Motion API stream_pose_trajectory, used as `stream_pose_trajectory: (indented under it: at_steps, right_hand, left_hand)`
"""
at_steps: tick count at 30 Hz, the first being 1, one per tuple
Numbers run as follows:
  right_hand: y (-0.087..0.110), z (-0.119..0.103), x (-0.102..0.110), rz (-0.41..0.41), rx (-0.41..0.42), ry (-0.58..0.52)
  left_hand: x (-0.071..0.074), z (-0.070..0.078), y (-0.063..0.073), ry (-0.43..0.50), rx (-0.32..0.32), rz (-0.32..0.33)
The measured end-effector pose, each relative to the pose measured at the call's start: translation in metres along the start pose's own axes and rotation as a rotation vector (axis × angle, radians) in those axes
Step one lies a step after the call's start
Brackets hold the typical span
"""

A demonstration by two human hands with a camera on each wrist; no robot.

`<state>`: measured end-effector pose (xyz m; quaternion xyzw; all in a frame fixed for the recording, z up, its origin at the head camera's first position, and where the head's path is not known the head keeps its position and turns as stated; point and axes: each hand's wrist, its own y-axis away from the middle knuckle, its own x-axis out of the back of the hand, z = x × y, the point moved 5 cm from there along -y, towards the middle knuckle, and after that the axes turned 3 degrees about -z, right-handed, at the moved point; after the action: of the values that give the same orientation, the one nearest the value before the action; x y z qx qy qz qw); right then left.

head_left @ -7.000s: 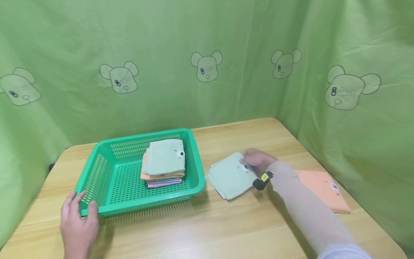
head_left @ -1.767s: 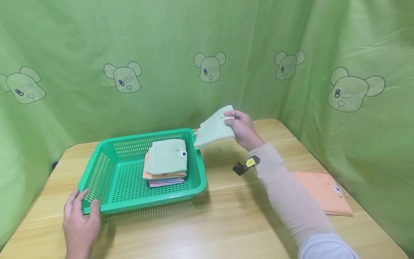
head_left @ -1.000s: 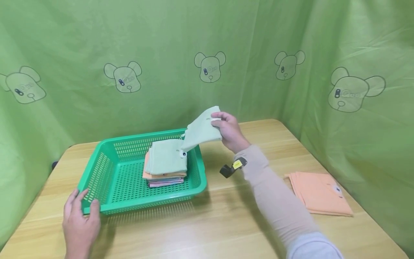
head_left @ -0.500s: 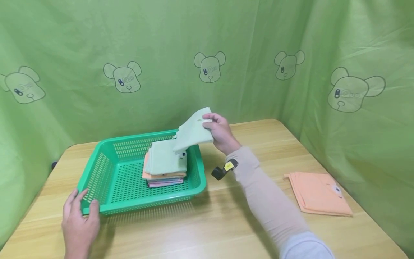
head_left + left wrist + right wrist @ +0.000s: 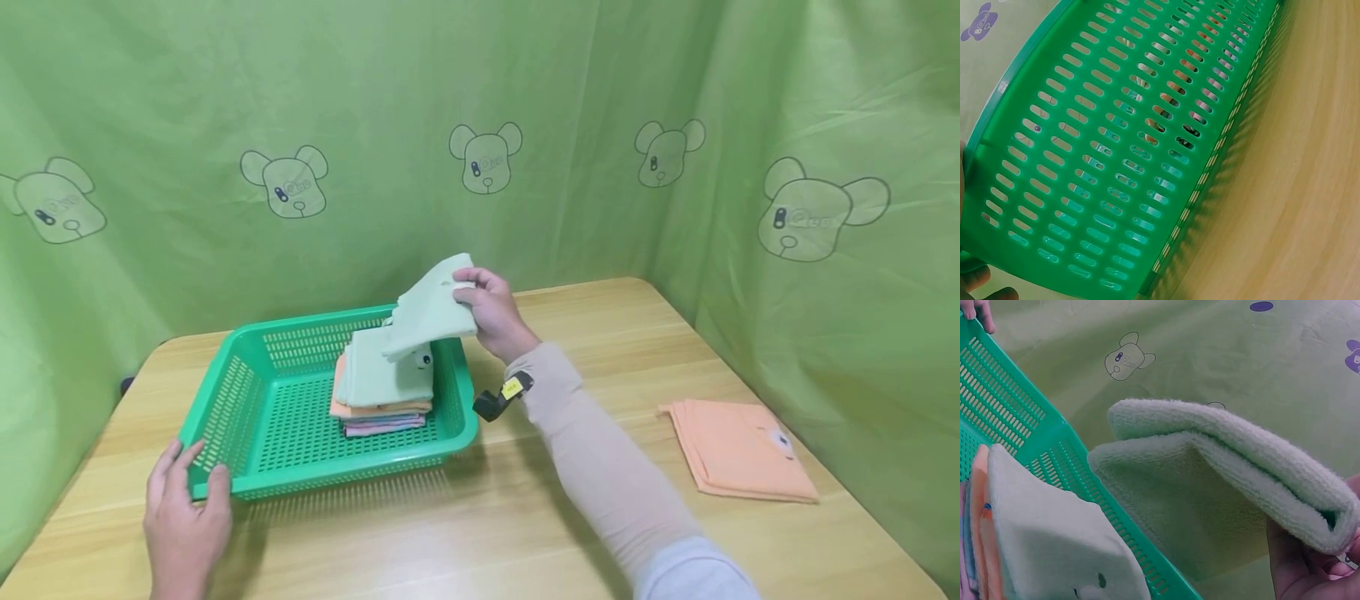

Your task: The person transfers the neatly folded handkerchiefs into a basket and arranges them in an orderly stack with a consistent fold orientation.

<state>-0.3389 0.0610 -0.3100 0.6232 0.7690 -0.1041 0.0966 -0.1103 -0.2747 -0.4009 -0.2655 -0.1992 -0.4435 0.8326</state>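
My right hand pinches a folded pale green towel by its right edge, thumb and fingers on either side. It hangs tilted over the stack in the green plastic basket, its lower left corner in front of the top towel in the head view. That top towel is also pale green, with an embroidered eye. Beneath it lie orange, blue and pink towels. The right wrist view shows the held towel's thick folded layers. My left hand grips the basket's near left corner.
A folded orange towel lies on the wooden table at the right. Green curtains with bear-head prints stand behind and beside the table. A black strap with a yellow label sits on the right wrist.
The pale green towel was picked up from the table right of the basket. My right hand has carried it left, over the stack. The left hand stays at the basket corner.
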Motion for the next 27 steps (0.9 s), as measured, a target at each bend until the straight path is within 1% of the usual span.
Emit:
stream_pose_trajectory:
  at_steps: [7, 13, 21, 27]
  right_hand:
    - [-0.001, 0.007, -0.009, 0.005, -0.007, -0.011]
    - [0.000, 0.014, -0.016, 0.007, -0.019, -0.025]
    - [-0.004, 0.028, -0.020, 0.032, -0.033, -0.041]
    - [-0.005, 0.033, -0.024, 0.030, -0.027, -0.068]
  left_hand:
    - [0.000, 0.001, 0.000, -0.005, 0.003, 0.000]
    - [0.000, 0.001, 0.001, -0.010, -0.007, 0.008]
    - [-0.001, 0.001, 0.001, -0.008, -0.014, 0.009]
    - [0.000, 0.003, 0.001, -0.008, -0.023, 0.018]
